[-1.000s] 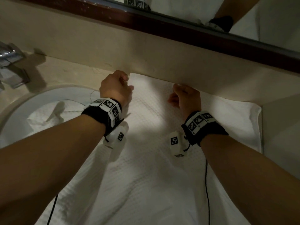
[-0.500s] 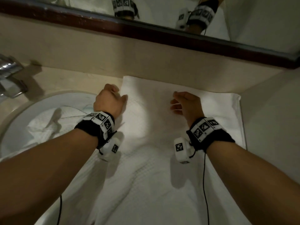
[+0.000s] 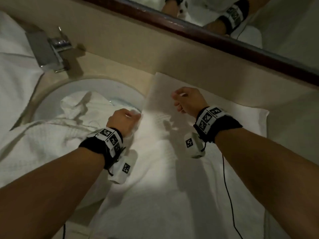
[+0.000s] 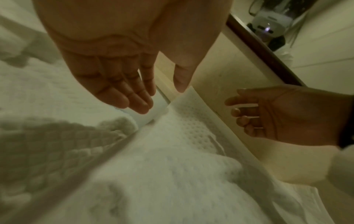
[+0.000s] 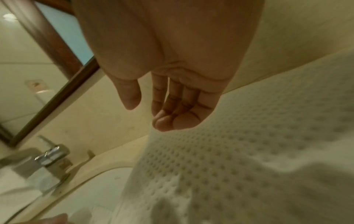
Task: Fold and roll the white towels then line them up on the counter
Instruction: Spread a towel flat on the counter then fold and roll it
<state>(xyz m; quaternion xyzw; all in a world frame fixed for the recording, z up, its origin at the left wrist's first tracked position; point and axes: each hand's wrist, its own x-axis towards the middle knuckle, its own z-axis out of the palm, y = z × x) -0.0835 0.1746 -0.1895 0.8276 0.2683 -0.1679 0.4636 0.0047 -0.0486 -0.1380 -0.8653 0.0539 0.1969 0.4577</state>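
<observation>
A white waffle towel [image 3: 164, 169] lies spread flat on the counter to the right of the sink, its far edge near the back wall. My left hand [image 3: 131, 116] hovers at the towel's left edge by the sink rim. In the left wrist view its fingers [image 4: 138, 103] are nearly straight and hold nothing above the towel [image 4: 191, 136]. My right hand [image 3: 179, 100] hangs over the towel's far part. The right wrist view shows the fingers [image 5: 168, 121] loosely curled and empty above the towel [image 5: 249, 151].
A second white towel [image 3: 77, 107] lies crumpled in the sink [image 3: 96, 83]. A chrome faucet [image 3: 53, 52] stands behind the sink, and more white cloth [image 3: 13, 66] lies at the far left. A wood-framed mirror [image 3: 207, 35] runs above the back wall. A side wall [image 3: 293, 118] borders the towel's right.
Both hands have let go of the towel's far edge and drawn back toward me. The left hand has shifted to the towel's left edge near the sink.
</observation>
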